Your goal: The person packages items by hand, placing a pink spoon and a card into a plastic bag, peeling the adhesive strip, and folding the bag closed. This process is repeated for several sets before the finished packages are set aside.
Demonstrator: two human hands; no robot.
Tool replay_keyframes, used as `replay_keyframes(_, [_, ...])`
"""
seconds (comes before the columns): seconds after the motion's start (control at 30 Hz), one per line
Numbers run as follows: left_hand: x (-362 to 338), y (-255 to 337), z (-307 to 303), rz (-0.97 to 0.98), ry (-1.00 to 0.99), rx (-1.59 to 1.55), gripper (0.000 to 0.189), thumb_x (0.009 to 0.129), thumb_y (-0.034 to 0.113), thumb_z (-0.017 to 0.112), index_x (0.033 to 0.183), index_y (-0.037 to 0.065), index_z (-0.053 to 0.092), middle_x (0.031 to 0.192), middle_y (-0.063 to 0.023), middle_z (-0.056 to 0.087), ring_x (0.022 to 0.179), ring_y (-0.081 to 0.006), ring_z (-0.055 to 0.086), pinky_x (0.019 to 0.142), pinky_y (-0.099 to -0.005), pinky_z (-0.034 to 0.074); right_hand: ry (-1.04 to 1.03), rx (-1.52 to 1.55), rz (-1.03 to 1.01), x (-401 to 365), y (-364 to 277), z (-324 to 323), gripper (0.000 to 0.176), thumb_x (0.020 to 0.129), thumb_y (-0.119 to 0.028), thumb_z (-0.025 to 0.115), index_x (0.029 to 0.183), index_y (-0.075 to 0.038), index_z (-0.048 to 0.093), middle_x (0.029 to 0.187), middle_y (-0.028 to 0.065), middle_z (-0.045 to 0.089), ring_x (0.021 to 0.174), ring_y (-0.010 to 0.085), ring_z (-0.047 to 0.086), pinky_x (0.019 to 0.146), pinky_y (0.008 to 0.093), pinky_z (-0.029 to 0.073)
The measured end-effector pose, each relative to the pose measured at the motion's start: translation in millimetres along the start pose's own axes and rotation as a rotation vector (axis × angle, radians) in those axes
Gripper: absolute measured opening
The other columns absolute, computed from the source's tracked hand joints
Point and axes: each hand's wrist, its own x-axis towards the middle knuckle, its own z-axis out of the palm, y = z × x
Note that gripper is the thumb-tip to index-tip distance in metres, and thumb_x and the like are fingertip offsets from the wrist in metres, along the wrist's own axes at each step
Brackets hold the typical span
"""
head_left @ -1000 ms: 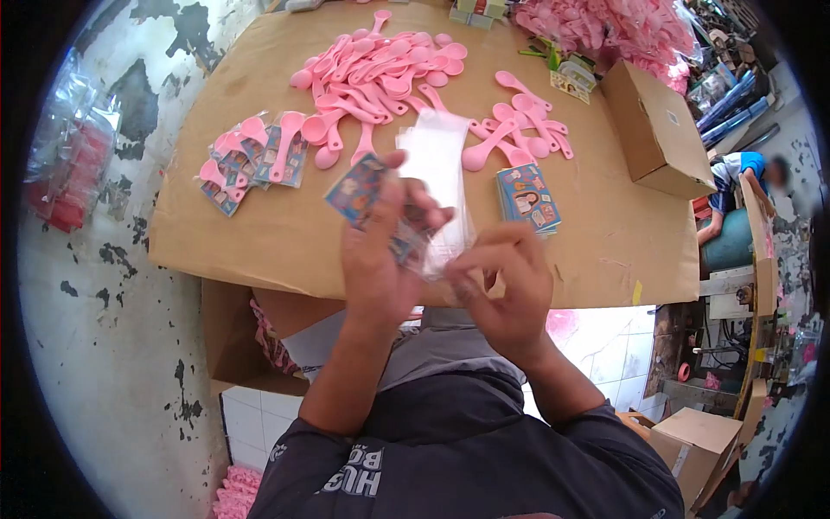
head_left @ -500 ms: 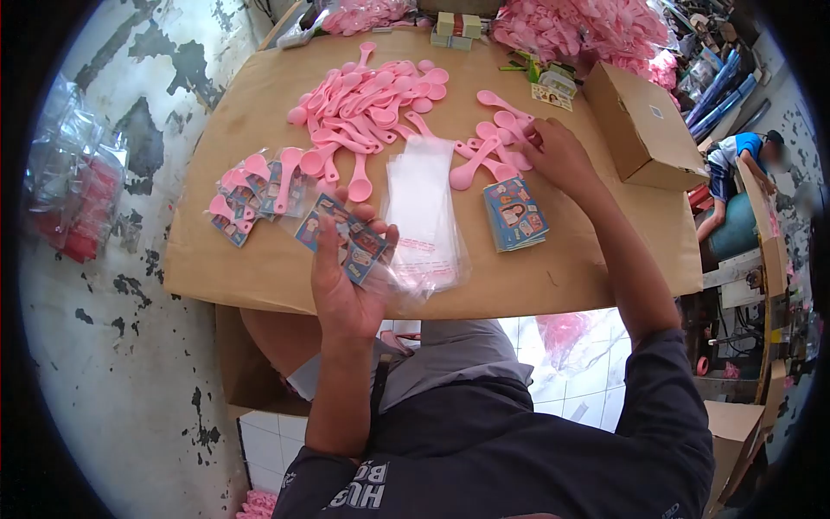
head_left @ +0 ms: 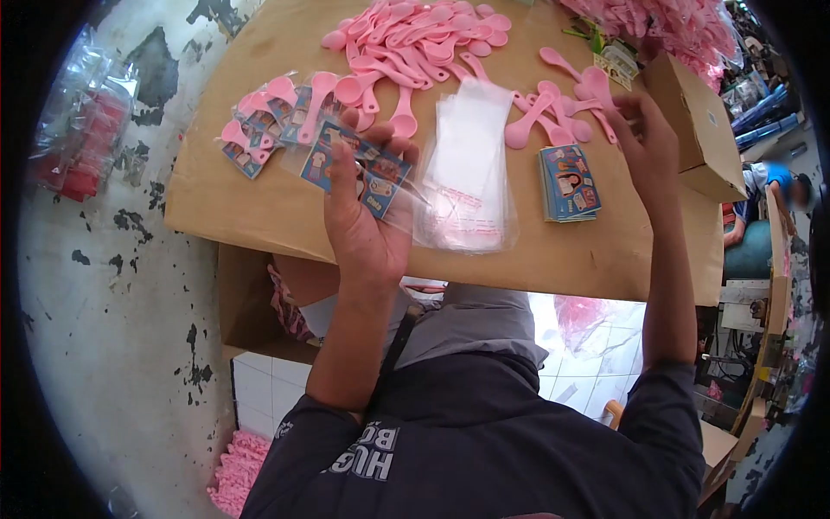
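My left hand [head_left: 373, 225] is closed on a clear plastic bag with a blue printed card [head_left: 361, 169] inside, tilted above the table's near side. At the right-hand spoon group, my right hand [head_left: 647, 143] has its fingers pinched at the handle of a pink measuring spoon [head_left: 594, 82]. Several other pink spoons [head_left: 538, 117] lie just left of these fingers. Between my hands is a stack of clear plastic bags [head_left: 469, 173]. A stack of blue cards [head_left: 571, 183] sits below the right-hand spoons.
A large heap of pink spoons [head_left: 415, 35] covers the far middle. At the left lie bagged cards with spoons [head_left: 275, 112]. A cardboard box [head_left: 696, 130] stands at the right, beside pink bagged goods [head_left: 666, 26]. Another person [head_left: 765, 186] is at the far right.
The view has shifted, so the table sits higher in it. My right hand has drawn slightly back with the pink spoon at its fingertips. My left hand still holds the bagged card.
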Motion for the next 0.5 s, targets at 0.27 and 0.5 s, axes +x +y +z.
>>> replay_keyframes(0.27, [10,-15,7,0.054,-0.063,-0.050,0.045,0.106,0.030,0.061,0.141,0.007,0.048,0.115,-0.0103,0.066,0.103,-0.0220,0.066,0.105,-0.0421,0.051,-0.540,0.726,0.446,-116,-102,5,0.026,0.097,-0.004,0.069,0.122,-0.001,0.062,0.098,0.0013,0.064,0.069,0.0011,0.060,0.055,0.0181,0.043])
replay_keyframes(0.5, [-11,-32,22,-0.047,-0.059,0.066,0.048,0.106,0.032,0.061,0.142,0.005,0.046,0.110,-0.0096,0.066,0.099,-0.0219,0.065,0.105,-0.0448,0.050,-0.379,0.911,0.417,-124,-101,56,0.021,0.097,-0.003,0.069,0.114,0.001,0.057,0.097,0.0036,0.065,0.069,0.0045,0.061,0.058,0.0197,0.044])
